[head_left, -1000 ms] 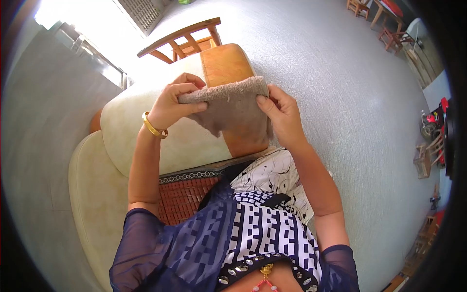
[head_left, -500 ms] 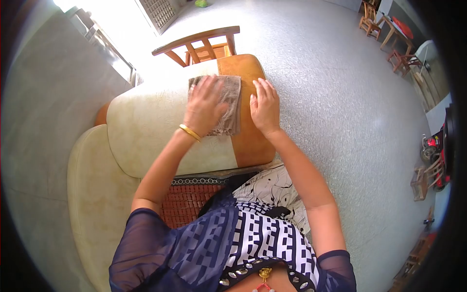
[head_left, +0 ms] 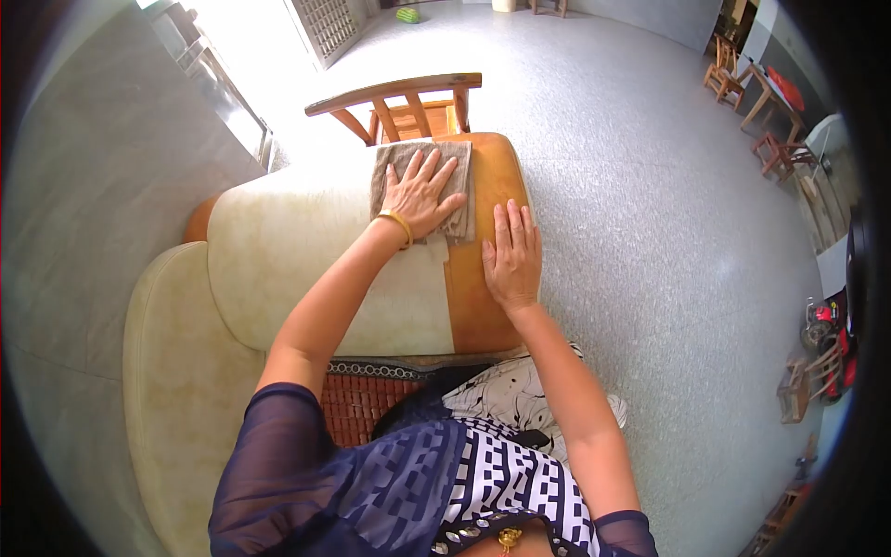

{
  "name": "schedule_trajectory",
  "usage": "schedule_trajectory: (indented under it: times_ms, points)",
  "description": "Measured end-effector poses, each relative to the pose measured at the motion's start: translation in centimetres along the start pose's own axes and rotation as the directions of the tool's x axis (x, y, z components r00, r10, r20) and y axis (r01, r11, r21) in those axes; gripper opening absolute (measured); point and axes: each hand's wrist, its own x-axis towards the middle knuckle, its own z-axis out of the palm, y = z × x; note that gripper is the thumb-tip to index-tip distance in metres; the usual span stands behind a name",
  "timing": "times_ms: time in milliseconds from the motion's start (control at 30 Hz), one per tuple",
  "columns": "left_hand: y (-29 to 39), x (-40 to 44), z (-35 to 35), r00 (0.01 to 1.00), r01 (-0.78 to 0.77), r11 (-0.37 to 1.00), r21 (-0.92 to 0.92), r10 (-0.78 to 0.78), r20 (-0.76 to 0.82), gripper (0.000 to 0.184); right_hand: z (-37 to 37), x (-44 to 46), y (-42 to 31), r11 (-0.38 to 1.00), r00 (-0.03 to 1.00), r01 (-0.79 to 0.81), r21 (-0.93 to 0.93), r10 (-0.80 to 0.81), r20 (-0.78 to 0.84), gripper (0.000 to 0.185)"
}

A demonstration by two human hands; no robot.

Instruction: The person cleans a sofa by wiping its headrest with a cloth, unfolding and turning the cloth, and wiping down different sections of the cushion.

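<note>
A grey-brown cloth (head_left: 455,226) lies flat across the cream and orange top of a padded sofa arm (head_left: 325,288). My left hand (head_left: 419,197), a gold bangle at its wrist, presses on the cloth with fingers spread. On the orange band at the sofa arm's right side rests my right hand (head_left: 513,260), its fingers stretched out flat and holding nothing. A gap of bare orange surface separates this hand from the cloth.
Just beyond the sofa arm stands a wooden chair (head_left: 394,93). The cream sofa back (head_left: 176,316) runs along the grey wall at left. A red-brown seat mat (head_left: 362,407) is beside my lap. Small wooden chairs (head_left: 724,74) stand far right, and a green melon-like object (head_left: 407,15) lies on the floor.
My left hand has gone from blurred motion to lying spread on the cloth, whose edges have shifted slightly. My right hand now lies flatter on the orange band. The view has tilted a little.
</note>
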Motion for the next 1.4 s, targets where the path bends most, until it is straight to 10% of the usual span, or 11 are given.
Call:
schedule_trajectory:
  times_ms: [300,467,533,700,1400]
  points:
    - [-3.5,10.2,0.5,0.941,0.220,0.970,-0.108,-0.182,0.284,0.069,-0.3,0.2,-0.4,1.000,0.999,-0.008,0.024,0.009,-0.033,0.056]
    - [-7.3,11.9,2.8,0.933,0.074,0.995,-0.073,-0.043,0.356,0.065,-0.5,0.0,-0.3,1.000,1.000,-0.006,0.010,0.006,-0.020,0.054]
    - [-7.4,11.1,1.3,0.873,0.353,0.934,-0.054,-0.308,0.378,0.065,-0.3,0.0,-0.1,1.000,0.999,-0.002,0.018,0.002,-0.035,0.054]
    - [-11.1,8.3,-0.5,0.841,0.392,0.920,0.032,-0.372,0.394,0.063,-0.2,-0.1,-0.1,0.999,0.999,0.007,0.040,-0.005,-0.052,0.053]
    - [-3.1,-8.3,0.4,0.961,0.272,0.962,0.003,-0.271,-0.046,0.075,0.4,-0.3,0.0,0.999,0.995,0.019,0.029,-0.017,-0.094,0.052]
